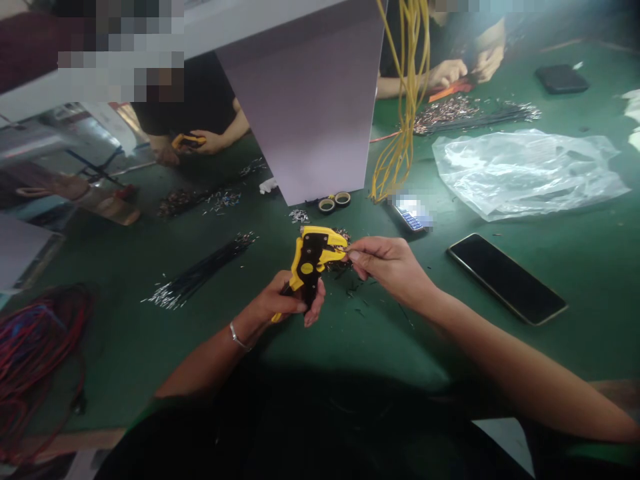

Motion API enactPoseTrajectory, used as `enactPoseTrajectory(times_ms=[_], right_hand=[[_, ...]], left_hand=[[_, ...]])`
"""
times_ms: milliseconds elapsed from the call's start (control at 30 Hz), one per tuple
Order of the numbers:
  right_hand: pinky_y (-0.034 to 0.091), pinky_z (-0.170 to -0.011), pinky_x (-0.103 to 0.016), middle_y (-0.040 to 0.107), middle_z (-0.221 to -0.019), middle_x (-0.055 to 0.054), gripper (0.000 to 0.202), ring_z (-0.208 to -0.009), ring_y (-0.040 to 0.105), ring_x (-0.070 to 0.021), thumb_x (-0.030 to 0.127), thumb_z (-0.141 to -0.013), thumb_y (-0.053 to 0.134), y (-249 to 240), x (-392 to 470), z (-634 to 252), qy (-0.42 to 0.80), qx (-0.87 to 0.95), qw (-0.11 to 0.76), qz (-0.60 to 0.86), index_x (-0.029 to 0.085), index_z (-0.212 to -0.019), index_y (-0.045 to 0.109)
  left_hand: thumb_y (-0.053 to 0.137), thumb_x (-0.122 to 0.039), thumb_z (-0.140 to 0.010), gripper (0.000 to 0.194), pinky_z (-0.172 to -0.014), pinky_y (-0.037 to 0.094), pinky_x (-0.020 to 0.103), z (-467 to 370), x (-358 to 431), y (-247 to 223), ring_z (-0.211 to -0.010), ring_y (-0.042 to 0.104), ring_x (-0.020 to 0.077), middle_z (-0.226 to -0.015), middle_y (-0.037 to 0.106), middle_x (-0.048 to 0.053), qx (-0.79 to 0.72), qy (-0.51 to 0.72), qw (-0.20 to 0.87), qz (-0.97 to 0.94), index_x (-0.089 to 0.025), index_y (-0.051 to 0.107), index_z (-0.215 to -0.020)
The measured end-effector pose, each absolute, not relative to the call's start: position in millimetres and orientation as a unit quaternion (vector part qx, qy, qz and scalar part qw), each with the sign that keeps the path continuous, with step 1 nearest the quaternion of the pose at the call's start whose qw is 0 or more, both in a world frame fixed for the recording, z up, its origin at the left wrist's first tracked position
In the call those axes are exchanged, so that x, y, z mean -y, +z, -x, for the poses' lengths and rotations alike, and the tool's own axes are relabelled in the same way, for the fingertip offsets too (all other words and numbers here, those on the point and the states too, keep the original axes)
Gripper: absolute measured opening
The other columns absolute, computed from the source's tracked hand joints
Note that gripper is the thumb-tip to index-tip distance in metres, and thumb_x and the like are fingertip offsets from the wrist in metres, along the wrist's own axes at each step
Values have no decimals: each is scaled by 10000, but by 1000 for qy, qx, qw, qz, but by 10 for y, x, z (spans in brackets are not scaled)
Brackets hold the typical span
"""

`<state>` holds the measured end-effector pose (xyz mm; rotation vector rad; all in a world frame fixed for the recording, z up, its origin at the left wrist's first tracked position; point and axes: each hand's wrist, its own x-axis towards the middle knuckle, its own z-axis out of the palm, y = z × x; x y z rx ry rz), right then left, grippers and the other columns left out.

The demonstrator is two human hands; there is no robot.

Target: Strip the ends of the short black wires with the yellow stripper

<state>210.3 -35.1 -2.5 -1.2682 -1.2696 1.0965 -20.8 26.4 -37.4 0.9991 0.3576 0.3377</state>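
Head view: yellow-and-black wire stripper (308,257) at mid-frame
Left hand (287,299) curled around its lower half; right hand (384,261), right of centre, pinching a thin wire (343,250) at its nose; black wire bundle (204,272) left of centre

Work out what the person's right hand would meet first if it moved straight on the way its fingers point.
The right hand points toward the yellow-and-black tool in the left hand, so it would probably meet that tool first; depth is hard to judge.
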Motion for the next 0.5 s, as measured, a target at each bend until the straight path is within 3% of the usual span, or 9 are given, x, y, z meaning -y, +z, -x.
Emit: enactPoseTrajectory(times_ms=[500], right_hand=[[344,-547,-288,533,-502,44,171,-503,437,-101,305,-815,617,-42,344,-2111,483,505,509,503,164,-747,687]], left_hand=[[795,-192,-745,212,-397,476,224,237,-214,-384,-403,535,100,-580,636,23,-192,187,836,-479,-96,679,-893]])
